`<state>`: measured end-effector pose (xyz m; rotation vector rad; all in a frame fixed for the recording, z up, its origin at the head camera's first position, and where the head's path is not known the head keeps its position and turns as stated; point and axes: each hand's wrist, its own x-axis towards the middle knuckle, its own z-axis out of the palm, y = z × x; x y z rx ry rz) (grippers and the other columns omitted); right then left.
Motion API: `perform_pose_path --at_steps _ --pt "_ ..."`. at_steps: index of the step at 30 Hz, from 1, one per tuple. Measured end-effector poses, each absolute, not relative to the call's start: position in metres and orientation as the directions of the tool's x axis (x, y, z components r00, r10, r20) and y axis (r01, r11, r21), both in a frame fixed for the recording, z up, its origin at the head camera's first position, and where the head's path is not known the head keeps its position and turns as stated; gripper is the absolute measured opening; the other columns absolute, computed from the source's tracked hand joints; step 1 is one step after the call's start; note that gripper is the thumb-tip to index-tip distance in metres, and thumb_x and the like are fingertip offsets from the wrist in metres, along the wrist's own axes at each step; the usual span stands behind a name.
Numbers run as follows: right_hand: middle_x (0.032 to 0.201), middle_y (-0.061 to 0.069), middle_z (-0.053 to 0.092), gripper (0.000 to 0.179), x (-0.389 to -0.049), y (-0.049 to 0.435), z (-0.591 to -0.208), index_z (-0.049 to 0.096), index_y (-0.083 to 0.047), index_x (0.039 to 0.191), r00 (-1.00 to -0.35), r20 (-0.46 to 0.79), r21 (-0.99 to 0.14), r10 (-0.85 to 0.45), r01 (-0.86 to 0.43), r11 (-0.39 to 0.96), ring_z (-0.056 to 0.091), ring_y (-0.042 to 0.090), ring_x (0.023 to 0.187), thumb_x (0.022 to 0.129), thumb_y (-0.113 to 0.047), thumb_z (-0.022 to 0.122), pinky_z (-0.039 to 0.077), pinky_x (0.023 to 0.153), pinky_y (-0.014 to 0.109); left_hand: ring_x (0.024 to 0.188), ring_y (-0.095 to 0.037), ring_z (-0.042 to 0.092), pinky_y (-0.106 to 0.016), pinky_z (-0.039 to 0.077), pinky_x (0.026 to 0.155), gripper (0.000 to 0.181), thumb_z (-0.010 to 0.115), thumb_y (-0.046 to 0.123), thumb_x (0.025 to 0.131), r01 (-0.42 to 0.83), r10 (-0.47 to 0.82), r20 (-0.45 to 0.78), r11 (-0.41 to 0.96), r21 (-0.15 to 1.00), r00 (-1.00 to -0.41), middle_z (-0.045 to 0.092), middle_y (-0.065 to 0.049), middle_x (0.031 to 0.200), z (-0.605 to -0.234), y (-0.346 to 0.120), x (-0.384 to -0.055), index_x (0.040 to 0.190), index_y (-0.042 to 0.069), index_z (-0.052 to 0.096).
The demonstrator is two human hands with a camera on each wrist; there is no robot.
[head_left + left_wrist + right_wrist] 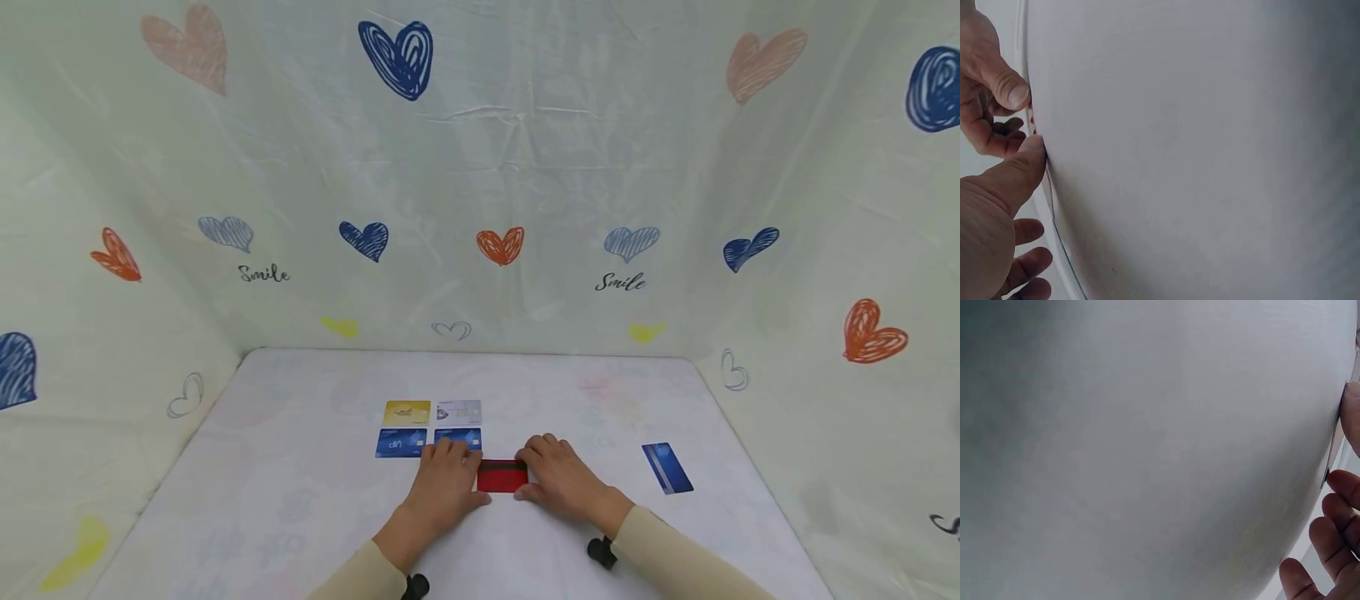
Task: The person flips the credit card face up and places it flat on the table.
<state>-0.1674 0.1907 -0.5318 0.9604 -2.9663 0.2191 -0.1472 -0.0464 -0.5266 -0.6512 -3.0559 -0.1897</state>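
A red card [502,479] with a dark stripe along its far edge lies flat on the table, in the middle of the head view. My left hand [444,485] holds its left end, thumb at the near corner and fingers at the far one. At the right end, my right hand [561,479] grips it the same way. Beyond the left hand lie a yellow card [407,412], a silver card [459,412], a blue card [401,442] and another blue card [459,434], whose near edge is partly covered by the left fingers.
A separate blue card [667,467] with a pale stripe lies tilted to the right. The white table [285,467] meets a heart-printed curtain [555,192] at the back and on both sides.
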Motion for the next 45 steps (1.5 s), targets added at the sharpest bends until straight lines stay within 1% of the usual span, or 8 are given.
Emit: perform_pose_path --at_steps 3,7,12,18,22,36,41,45 --pt "0.114 -0.002 0.062 0.049 -0.168 0.189 -0.532 0.070 -0.014 0.122 -0.809 0.053 -0.139 -0.585 -0.586 0.798 0.051 0.014 0.103 0.091 -0.050 0.081 0.047 0.085 0.034 0.121 -0.029 0.052 -0.055 0.043 0.104 0.069 0.085 0.057 0.084 0.412 0.412 0.026 0.904 0.117 -0.911 0.065 -0.007 0.128 -0.525 -0.047 -0.149 0.137 0.014 0.070" --pt "0.112 -0.003 0.062 0.047 -0.169 0.188 -0.532 0.069 -0.014 0.120 -0.808 0.051 -0.153 -0.587 -0.587 0.795 0.050 0.013 0.101 0.091 -0.048 0.082 0.047 0.086 0.033 0.120 -0.029 0.052 -0.055 0.043 0.104 0.069 0.085 0.056 0.083 0.414 0.415 0.020 0.902 0.121 -0.910 0.065 -0.008 0.128 -0.523 -0.047 -0.150 0.136 0.013 0.071" --pt "0.108 -0.002 0.060 0.046 -0.168 0.188 -0.532 0.067 -0.012 0.117 -0.802 0.085 -0.171 -0.591 -0.596 0.784 0.049 0.013 0.099 0.088 -0.044 0.085 0.048 0.085 0.033 0.120 -0.029 0.051 -0.055 0.042 0.103 0.068 0.085 0.057 0.083 0.420 0.419 0.034 0.899 0.121 -0.907 0.066 -0.008 0.127 -0.524 -0.047 -0.150 0.134 0.013 0.072" --pt "0.107 -0.001 0.059 0.046 -0.168 0.188 -0.531 0.066 -0.010 0.115 -0.788 0.131 -0.181 -0.601 -0.615 0.767 0.048 0.014 0.098 0.088 -0.040 0.087 0.050 0.088 0.032 0.119 -0.030 0.052 -0.056 0.042 0.103 0.066 0.087 0.055 0.082 0.428 0.425 0.056 0.894 0.129 -0.904 0.066 -0.008 0.126 -0.523 -0.047 -0.150 0.131 0.013 0.073" --pt "0.107 -0.001 0.059 0.046 -0.167 0.187 -0.530 0.065 -0.010 0.115 -0.783 0.146 -0.190 -0.605 -0.623 0.759 0.047 0.014 0.097 0.087 -0.040 0.088 0.049 0.087 0.031 0.118 -0.030 0.051 -0.056 0.043 0.103 0.063 0.088 0.053 0.082 0.431 0.427 0.063 0.891 0.140 -0.902 0.066 -0.007 0.125 -0.521 -0.046 -0.150 0.128 0.013 0.074" --pt "0.109 -0.001 0.060 0.049 -0.167 0.187 -0.531 0.065 -0.010 0.118 -0.758 0.185 -0.141 -0.625 -0.650 0.747 0.050 0.013 0.098 0.086 -0.040 0.088 0.051 0.089 0.031 0.120 -0.027 0.049 -0.054 0.043 0.104 0.066 0.089 0.054 0.080 0.438 0.434 0.054 0.894 0.100 -0.899 0.064 -0.005 0.126 -0.514 -0.046 -0.152 0.128 0.013 0.072" --pt "0.114 -0.002 0.060 0.055 -0.168 0.189 -0.532 0.064 -0.011 0.123 -0.778 0.167 -0.132 -0.606 -0.627 0.768 0.051 0.013 0.103 0.086 -0.045 0.087 0.052 0.094 0.033 0.125 -0.027 0.047 -0.054 0.042 0.106 0.068 0.088 0.053 0.081 0.441 0.434 0.088 0.893 0.091 -0.897 0.064 -0.005 0.131 -0.512 -0.048 -0.153 0.133 0.013 0.070" --pt "0.116 -0.001 0.061 0.055 -0.169 0.188 -0.530 0.064 -0.011 0.126 -0.781 0.180 -0.129 -0.598 -0.621 0.773 0.053 0.014 0.106 0.087 -0.044 0.086 0.053 0.096 0.033 0.125 -0.027 0.048 -0.052 0.044 0.103 0.065 0.086 0.051 0.082 0.456 0.442 0.139 0.885 0.093 -0.886 0.064 -0.006 0.131 -0.507 -0.050 -0.154 0.131 0.013 0.070"
